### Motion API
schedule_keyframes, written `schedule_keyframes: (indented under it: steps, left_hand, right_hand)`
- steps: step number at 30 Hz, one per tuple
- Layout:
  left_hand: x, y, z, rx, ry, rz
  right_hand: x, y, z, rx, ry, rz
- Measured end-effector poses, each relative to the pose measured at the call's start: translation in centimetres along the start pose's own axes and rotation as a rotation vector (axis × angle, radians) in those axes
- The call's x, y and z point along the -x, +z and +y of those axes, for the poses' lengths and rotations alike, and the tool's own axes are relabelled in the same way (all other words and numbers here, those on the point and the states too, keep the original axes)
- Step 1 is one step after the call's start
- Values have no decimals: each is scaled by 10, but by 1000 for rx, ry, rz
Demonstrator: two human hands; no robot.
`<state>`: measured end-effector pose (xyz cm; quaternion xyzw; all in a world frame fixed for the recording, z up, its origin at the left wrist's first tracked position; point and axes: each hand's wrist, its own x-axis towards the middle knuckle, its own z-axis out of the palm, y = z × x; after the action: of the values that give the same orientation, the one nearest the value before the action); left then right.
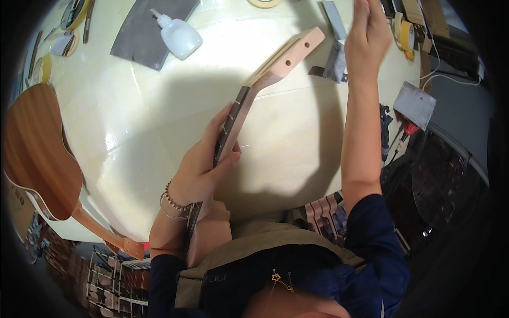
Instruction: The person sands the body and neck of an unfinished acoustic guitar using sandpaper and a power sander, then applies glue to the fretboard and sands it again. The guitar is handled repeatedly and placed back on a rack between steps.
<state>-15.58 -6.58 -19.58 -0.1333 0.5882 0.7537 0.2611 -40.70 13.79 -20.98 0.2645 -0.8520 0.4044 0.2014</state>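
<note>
My left hand is wrapped round a pale wooden guitar neck, thumb on one side and fingers on the other. The neck slants up to the right, with a dark fretted fingerboard along its left side. Two holes show on the edge of its headstock. Its heel end rests against my body, partly hidden by my left wrist. My right hand reaches to the far right of the table. The frame's upper edge cuts off its fingertips, so whether they hold anything is hidden. Beside it lie grey blocks.
A white squeeze bottle lies on a dark grey sheet at the far left. A brown guitar body with neck rests at the left edge. Tape rolls and a metal-plated tool with a cable are on the right.
</note>
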Motion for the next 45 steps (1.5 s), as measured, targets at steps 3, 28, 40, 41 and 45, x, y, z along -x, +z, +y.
schedule_keyframes:
  steps: [3,28,40,41,45]
  left_hand:
    - [-1,1,-2,-14,5,1]
    - [2,-1,1,-68,-40,28]
    - [-2,0,4,-35,-40,30]
    - [-1,0,6,-21,-46,23]
    - [0,3,0,-9,-32,37]
  right_hand:
    - [-14,-5,26,122,273,-81]
    - [128,26,-112,134,-73,-198]
    - [124,24,-106,392,-160,-140]
    - [119,22,-101,439,-212,-122]
    - [122,18,-116,434,-68,-246]
